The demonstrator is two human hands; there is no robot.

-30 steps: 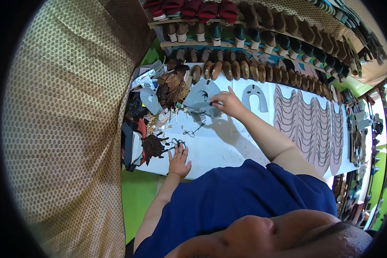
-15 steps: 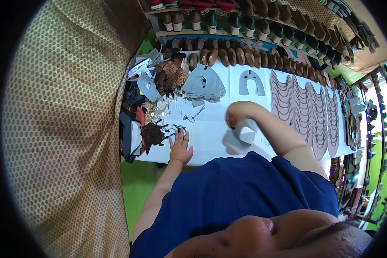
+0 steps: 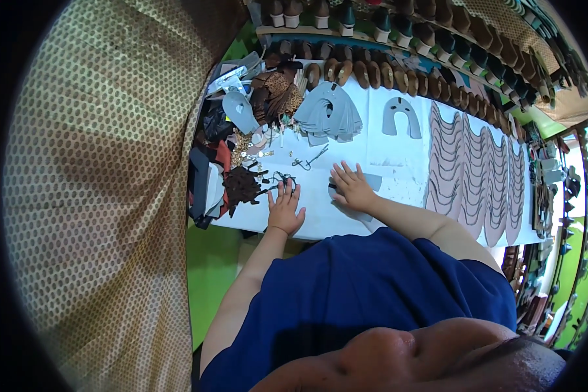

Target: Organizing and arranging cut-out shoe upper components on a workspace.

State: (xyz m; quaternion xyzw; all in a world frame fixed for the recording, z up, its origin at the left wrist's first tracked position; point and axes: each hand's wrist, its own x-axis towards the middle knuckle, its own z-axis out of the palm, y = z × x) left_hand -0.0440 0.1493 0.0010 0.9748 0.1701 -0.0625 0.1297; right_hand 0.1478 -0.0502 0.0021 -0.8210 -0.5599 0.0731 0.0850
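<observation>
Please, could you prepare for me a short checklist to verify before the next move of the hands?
1. Right hand over the grey piece on the white table: ok, fingers spread.
2. Whole outline of that piece visible: not ok, the hand covers part.
3. Left hand clear of the tangled dark cord: not ok, fingertips are at it.
4. Grey stack squared up: not ok, edges fan out.
5. Single grey arch apart from the stack: ok.
6. Right hand pressing firmly: cannot tell.

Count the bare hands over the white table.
2: the left hand, beside a tangle of dark cord, and the right hand, over a grey piece. Neither is hidden.
</observation>
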